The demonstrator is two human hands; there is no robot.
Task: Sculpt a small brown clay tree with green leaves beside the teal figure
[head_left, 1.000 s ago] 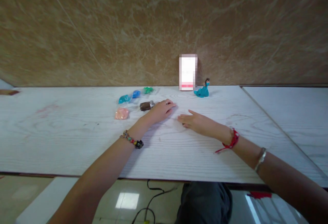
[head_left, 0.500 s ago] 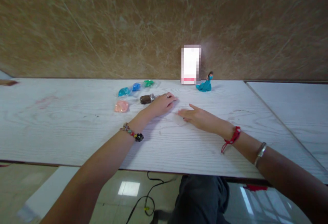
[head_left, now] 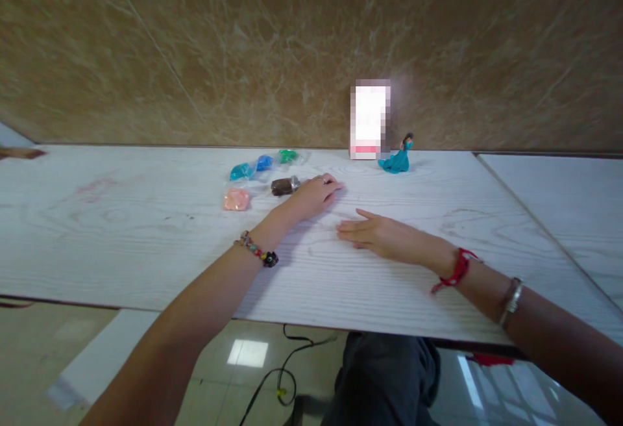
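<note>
My left hand (head_left: 317,197) rests on the white wood-grain table (head_left: 121,238), palm down and fingers loosely stretched to the right. Beside its knuckles lies a small clear packet of something brown (head_left: 284,186), like modelling clay. My right hand (head_left: 382,234) is spread low over the table, its fingers pointing left and nothing visible in its grasp. What may lie under either palm is hidden. Left of my hands are similar packets: pink (head_left: 236,199), teal (head_left: 240,171), blue (head_left: 264,163) and green (head_left: 287,156).
A figurine in a teal dress (head_left: 396,161) stands near the wall. Next to it a bright, pixelated upright panel (head_left: 370,117) leans against the brown marbled wall (head_left: 219,56). A dark cable (head_left: 287,369) lies on the floor below the table edge.
My right hand has drawn slightly back towards me and lies flatter, fingers stretched. My left hand stays by the brown packet. The whole view has shifted a little.
</note>
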